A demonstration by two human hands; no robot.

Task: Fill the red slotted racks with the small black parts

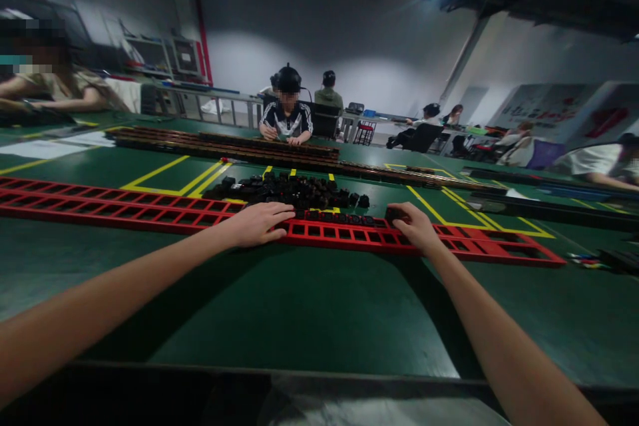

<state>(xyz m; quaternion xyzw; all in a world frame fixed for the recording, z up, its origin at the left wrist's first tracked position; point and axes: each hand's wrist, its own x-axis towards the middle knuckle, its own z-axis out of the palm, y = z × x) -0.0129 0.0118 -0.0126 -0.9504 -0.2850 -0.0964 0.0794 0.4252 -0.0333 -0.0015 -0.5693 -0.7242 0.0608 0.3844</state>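
Observation:
A long red slotted frame (344, 237) lies across the green table. My left hand (262, 221) rests on it with fingers stretched out and thumb apart, beside a row of small black square parts (342, 218) seated in the far row of slots. Farther right, my right hand (415, 225) has its fingers closed on a black block-like part (397, 214) at the frame's far row, just past the seated parts. Whether that part sits in a slot I cannot tell. Beyond the frame lies a heap of loose black parts (299, 190).
Long dark rails (239, 145) lie across the table behind the heap. Yellow tape lines (424, 206) mark the tabletop. White papers (54, 144) lie at the left, and coloured connectors (586, 260) at the right. A person (285, 118) works across the table.

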